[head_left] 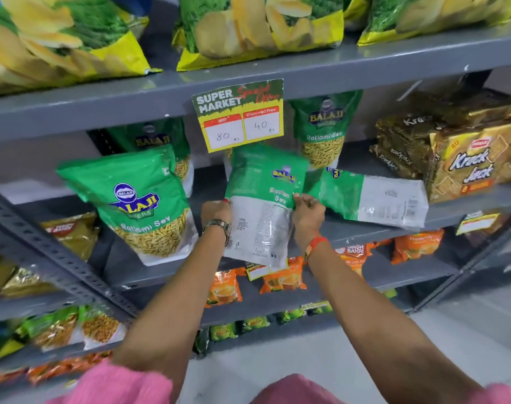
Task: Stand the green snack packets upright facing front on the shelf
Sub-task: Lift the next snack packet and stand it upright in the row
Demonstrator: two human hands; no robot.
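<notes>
I hold a green and white Balaji Ratlami Sev packet (260, 205) in front of the middle shelf (452, 212), its printed back side toward me. My left hand (216, 209) grips its left edge and my right hand (308, 211) grips its right edge. Another green packet (370, 198) lies flat on its side to the right, back side up. One packet (143, 202) stands upright at the left with its front showing. Two more upright packets stand behind: the left one (158, 135) and the right one (324, 126).
A price sign (239, 115) hangs from the shelf edge above the held packet. Golden Krack Jack biscuit packs (464, 161) fill the right end of the shelf. Chip bags (260, 27) sit on the shelf above, orange packets (283, 278) on the one below.
</notes>
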